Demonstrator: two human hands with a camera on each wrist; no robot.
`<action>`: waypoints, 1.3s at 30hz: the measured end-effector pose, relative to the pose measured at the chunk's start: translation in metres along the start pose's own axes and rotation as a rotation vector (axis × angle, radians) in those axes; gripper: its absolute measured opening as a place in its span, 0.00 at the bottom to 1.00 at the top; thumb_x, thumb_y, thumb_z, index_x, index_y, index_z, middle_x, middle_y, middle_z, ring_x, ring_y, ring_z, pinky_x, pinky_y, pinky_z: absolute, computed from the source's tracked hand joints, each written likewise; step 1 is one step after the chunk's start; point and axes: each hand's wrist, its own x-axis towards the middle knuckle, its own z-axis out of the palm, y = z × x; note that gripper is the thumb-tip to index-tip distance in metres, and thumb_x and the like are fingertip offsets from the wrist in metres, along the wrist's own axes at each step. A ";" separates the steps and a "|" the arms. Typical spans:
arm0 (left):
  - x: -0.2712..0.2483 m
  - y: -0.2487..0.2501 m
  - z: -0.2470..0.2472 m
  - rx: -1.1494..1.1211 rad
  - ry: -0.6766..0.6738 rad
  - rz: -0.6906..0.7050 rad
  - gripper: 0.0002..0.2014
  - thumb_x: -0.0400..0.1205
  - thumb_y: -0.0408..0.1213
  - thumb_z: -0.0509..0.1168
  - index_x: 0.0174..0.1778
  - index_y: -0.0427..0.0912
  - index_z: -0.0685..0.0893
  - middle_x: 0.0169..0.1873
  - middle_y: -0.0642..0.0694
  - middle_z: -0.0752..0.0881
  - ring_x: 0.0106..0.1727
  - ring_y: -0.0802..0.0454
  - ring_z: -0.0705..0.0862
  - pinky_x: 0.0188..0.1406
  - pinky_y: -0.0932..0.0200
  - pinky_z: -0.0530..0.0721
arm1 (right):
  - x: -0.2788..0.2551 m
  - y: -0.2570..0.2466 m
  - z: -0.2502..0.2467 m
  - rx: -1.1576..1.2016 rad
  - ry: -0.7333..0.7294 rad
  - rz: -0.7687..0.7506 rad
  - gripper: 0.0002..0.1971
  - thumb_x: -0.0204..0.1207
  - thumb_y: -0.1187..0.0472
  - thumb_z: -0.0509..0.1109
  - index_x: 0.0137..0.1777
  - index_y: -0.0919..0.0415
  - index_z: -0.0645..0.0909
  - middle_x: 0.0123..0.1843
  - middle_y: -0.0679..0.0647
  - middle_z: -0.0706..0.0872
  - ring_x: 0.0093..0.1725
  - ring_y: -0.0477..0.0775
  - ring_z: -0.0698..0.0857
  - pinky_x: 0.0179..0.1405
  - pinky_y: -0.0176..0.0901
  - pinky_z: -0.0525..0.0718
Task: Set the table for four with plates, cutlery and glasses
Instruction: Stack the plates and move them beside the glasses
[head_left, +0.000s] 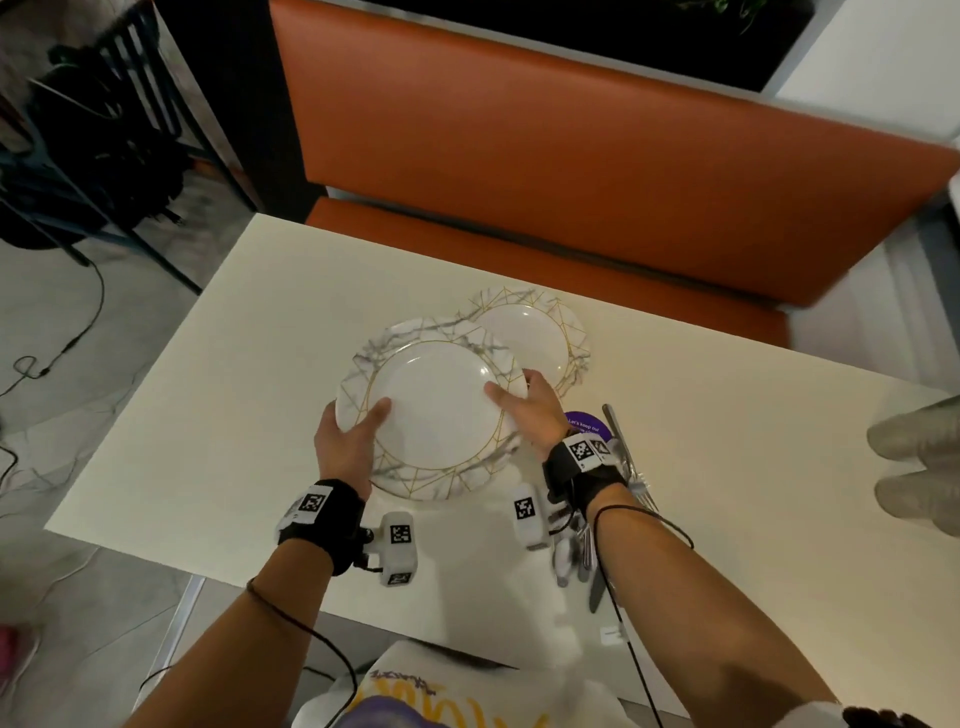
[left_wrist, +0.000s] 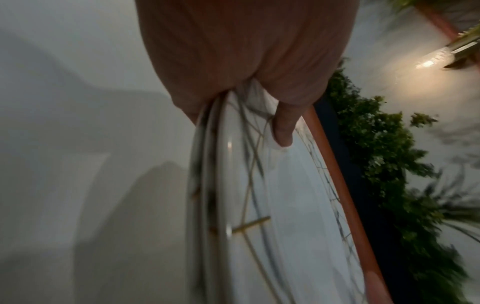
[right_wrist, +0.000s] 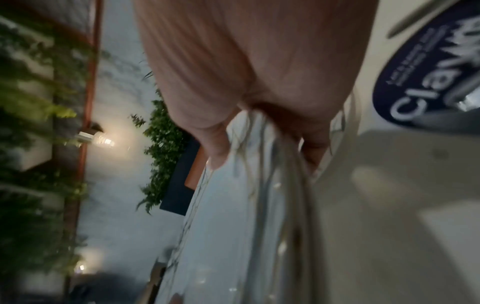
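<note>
**Inspector:** Report the grip.

**Operator:** I have both hands on a stack of plates (head_left: 434, 410). My left hand (head_left: 347, 441) clamps the near-left rim, thumb on top; my right hand (head_left: 527, 410) clamps the opposite rim the same way. The left wrist view shows more than one rim edge under the thumb (left_wrist: 283, 131), so I judge several plates are stacked.

**Inspector:** Why two hands?

**Operator:** Opposed grips keep the stack level and stop the plates sliding apart, I judge.

**Inspector:** Surroundings?

**Operator:** One plate (head_left: 540, 338) lies on the table (head_left: 208, 415) just beyond my right fingers, partly overlapped by the stack. Cutlery (head_left: 631, 467) lies beside my right wrist. No glasses visible.
</note>
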 end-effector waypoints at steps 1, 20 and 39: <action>0.004 -0.001 0.000 0.002 0.018 0.002 0.18 0.78 0.40 0.80 0.61 0.49 0.83 0.52 0.51 0.92 0.53 0.51 0.91 0.57 0.48 0.90 | 0.008 -0.002 -0.005 -0.040 -0.023 0.007 0.30 0.79 0.40 0.73 0.75 0.57 0.75 0.68 0.51 0.84 0.67 0.55 0.83 0.68 0.52 0.82; 0.071 0.045 -0.038 0.227 0.267 0.202 0.29 0.80 0.49 0.78 0.74 0.43 0.79 0.63 0.51 0.87 0.64 0.51 0.86 0.63 0.58 0.85 | 0.095 -0.001 -0.101 -0.089 0.464 0.188 0.19 0.81 0.57 0.67 0.71 0.58 0.81 0.70 0.62 0.86 0.65 0.68 0.85 0.67 0.63 0.85; 0.015 0.011 0.033 0.230 -0.050 0.126 0.45 0.82 0.72 0.61 0.87 0.44 0.68 0.84 0.45 0.72 0.85 0.46 0.71 0.82 0.47 0.71 | -0.026 0.027 -0.067 -0.093 0.380 0.058 0.18 0.89 0.57 0.57 0.77 0.52 0.73 0.65 0.60 0.85 0.57 0.64 0.86 0.56 0.52 0.85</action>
